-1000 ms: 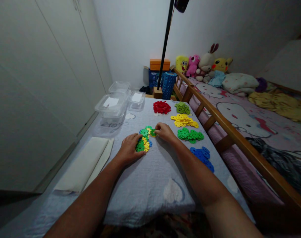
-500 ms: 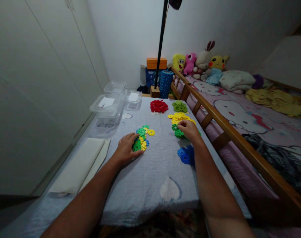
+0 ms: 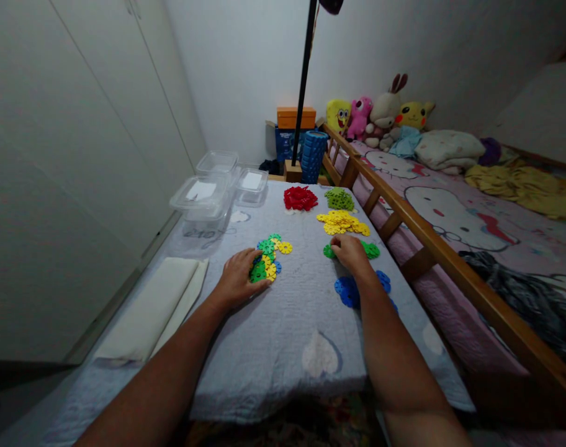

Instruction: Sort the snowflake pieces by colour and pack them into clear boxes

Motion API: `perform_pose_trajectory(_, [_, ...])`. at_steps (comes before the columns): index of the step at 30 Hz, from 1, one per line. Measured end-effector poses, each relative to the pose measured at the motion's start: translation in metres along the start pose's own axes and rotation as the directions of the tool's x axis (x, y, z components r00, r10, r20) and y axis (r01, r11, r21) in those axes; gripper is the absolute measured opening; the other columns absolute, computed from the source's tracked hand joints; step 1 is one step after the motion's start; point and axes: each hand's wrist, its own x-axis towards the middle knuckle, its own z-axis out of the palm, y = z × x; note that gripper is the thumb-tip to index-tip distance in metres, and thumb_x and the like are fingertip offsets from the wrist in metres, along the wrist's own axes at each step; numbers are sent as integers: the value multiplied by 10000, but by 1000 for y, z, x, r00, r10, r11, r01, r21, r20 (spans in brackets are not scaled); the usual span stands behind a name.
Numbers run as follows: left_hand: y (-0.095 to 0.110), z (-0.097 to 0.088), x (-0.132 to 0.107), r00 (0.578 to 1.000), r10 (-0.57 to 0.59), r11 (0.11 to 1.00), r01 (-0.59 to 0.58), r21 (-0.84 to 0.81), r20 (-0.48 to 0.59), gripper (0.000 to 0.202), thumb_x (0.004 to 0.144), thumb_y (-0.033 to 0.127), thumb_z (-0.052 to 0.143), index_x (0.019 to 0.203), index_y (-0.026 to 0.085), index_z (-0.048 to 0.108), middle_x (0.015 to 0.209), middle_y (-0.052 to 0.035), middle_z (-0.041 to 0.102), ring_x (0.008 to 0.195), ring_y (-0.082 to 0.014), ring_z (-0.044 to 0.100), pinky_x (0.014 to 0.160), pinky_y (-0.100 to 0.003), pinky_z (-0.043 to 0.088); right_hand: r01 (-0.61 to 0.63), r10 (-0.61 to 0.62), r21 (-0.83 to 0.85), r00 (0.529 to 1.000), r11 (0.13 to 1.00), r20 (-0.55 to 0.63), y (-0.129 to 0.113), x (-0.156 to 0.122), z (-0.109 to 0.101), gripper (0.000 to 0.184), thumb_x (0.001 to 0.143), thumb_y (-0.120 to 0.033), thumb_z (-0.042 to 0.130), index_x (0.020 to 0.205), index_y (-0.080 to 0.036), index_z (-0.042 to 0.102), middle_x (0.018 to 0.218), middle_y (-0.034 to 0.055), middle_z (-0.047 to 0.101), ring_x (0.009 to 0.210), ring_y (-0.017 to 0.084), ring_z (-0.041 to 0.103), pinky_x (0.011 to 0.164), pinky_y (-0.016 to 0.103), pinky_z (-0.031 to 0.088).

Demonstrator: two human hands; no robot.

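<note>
Right hand [image 3: 349,253] at the green pile [image 3: 371,249], left hand [image 3: 239,273] on the cluster [image 3: 268,263]

A second ago the right hand was at the cluster's yellow disc [image 3: 285,248]; now it is near the bench's [image 3: 274,347] right edge. Since the half-second frame it has shifted slightly toward the near edge, uncovering the yellow pile [image 3: 339,222]. The left hand has stayed, holding the cluster around mid-bench, thumb and fingers set apart about its left side.

The right fingers are narrow, tips together; whether they pinch a piece cannot be told. That hand hides the green pile's middle, its forearm part of the blue pile [image 3: 347,292]. The cluster's left side is covered too.
</note>
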Motion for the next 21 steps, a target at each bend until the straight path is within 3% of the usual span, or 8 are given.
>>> perform_pose_trajectory(7, [7,-3,0,999,-24,999,23,33,37,751,745,493,748,1402,216,515,1496,-158,513,1386,-355,477,1157,-527,356,21,-33,-193,998,981,-56,-12,-4,-1,216,861,-142,590,990,-166,762,1042,140,736,1010,256,611,918,352,415])
perform_pose_trajectory(10, [12,-4,1,997,-40,998,37,52,63,810,720,458,776,1430,204,481,1520,-169,489,1411,-360,452,1168,-522,346,134,-131,-159,991,978,25,-32,-10,8,256,902,-205,590,1099,-172,750,1159,147,724,1104,290,581,975,391,402])
perform_pose_trajectory(15, [21,-5,-1,998,-56,987,48,155,43,807,723,431,776,1441,226,470,1535,-180,466,1429,-382,422,1161,-546,342,341,-332,-40,931,939,153,-70,-22,37,439,950,-246,537,1379,-217,622,1447,105,613,1247,310,497,1026,438,385])
perform_pose_trajectory(18, [26,-11,-5,995,-94,961,87,263,14,802,720,467,782,1428,233,485,1546,-201,444,1418,-426,410,1115,-574,373,379,-370,-21,914,925,166,-81,-25,51,511,965,-244,506,1476,-246,526,1585,71,485,1344,309,420,1073,458,359])
perform_pose_trajectory(21, [28,-22,-8,985,-159,939,130,319,64,795,714,495,773,1409,220,502,1494,-218,481,1291,-441,519,1009,-550,455,394,-382,-28,904,919,194,-82,-24,57,482,976,-255,499,1457,-260,537,1591,55,479,1359,316,401,1090,478,340])
